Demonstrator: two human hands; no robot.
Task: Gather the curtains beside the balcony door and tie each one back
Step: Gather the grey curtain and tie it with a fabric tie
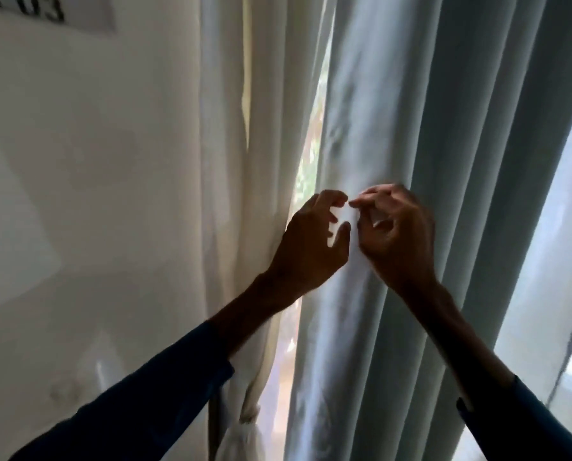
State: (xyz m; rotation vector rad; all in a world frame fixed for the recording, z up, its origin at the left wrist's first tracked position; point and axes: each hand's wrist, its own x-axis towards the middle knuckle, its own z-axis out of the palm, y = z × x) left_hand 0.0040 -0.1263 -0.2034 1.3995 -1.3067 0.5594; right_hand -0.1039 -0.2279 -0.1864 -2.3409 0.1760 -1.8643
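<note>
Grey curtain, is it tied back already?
No, the grey curtain hangs in loose straight pleats with no tie in view, and the left hand and right hand are by its edge.

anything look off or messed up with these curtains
Nothing looks damaged. The grey curtain is puckered and wavy along its left edge, above the hands, and it hangs untied. The cream curtain looks already tied low down. A narrow gap between them shows daylight.
</note>
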